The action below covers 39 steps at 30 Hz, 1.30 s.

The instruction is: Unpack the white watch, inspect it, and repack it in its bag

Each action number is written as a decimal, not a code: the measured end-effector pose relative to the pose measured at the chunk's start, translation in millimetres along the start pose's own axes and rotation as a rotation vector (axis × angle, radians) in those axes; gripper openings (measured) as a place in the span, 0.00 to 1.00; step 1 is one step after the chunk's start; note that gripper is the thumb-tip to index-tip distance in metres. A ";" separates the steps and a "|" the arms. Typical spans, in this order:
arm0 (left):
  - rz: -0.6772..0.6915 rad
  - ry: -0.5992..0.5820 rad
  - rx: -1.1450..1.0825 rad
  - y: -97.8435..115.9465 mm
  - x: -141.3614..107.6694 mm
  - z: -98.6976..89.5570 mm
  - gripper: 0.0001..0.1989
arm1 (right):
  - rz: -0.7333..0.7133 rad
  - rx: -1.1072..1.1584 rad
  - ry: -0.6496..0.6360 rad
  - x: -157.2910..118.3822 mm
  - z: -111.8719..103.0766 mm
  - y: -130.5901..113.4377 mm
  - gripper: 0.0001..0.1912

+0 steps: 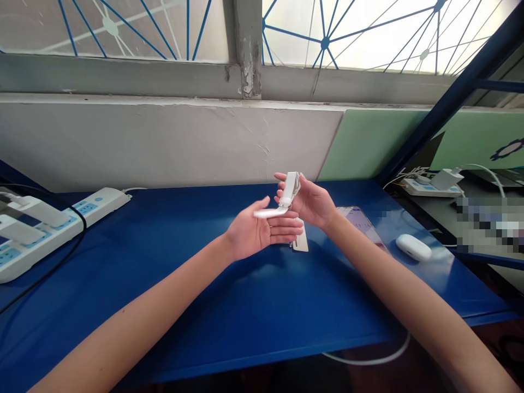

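Over the middle of the blue desk, a white hinged gadget (pixel 290 189) is bent at its joint, its exact kind unclear. My right hand (pixel 313 201) holds its upper arm, with the thumb on one side and fingertips on the other. The lower arm, rounded and white, lies across my left hand (pixel 256 232), whose palm faces up with flat, stretched fingers. A pale tag or card (pixel 301 241) shows just behind the left fingertips, partly covered by them. Past my right wrist lies a phone (pixel 362 222) with a lit screen, partly hidden by the forearm.
A power strip (pixel 102 203) with white plugs and a black cable (pixel 79 240) occupies the desk's left side. A white earbud case (pixel 413 247) sits at the right. Beyond a blue metal frame (pixel 442 98) stands another power strip (pixel 429 186). A white cable (pixel 368 361) hangs below the front edge.
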State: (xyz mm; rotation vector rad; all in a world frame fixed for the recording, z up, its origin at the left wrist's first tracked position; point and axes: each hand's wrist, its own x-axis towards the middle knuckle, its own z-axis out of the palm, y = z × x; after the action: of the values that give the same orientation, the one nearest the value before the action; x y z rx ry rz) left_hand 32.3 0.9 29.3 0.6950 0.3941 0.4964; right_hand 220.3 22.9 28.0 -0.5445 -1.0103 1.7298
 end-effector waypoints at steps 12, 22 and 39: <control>0.111 0.137 0.054 -8.5 5.0 4.9 0.26 | -0.295 -0.255 0.395 -30.1 -1.0 17.7 0.12; 0.101 0.168 0.437 -38.5 7.2 12.3 0.20 | -0.205 -0.399 0.325 -38.0 7.9 19.4 0.12; 0.043 0.178 0.549 -29.9 4.9 16.7 0.18 | 0.010 -0.167 0.088 -42.0 4.4 3.3 0.23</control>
State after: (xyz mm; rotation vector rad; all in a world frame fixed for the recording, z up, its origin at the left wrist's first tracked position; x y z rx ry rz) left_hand 53.6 -24.6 19.6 1.1950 0.6961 0.4959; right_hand 231.3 -17.8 23.4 -0.7276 -1.0965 1.6243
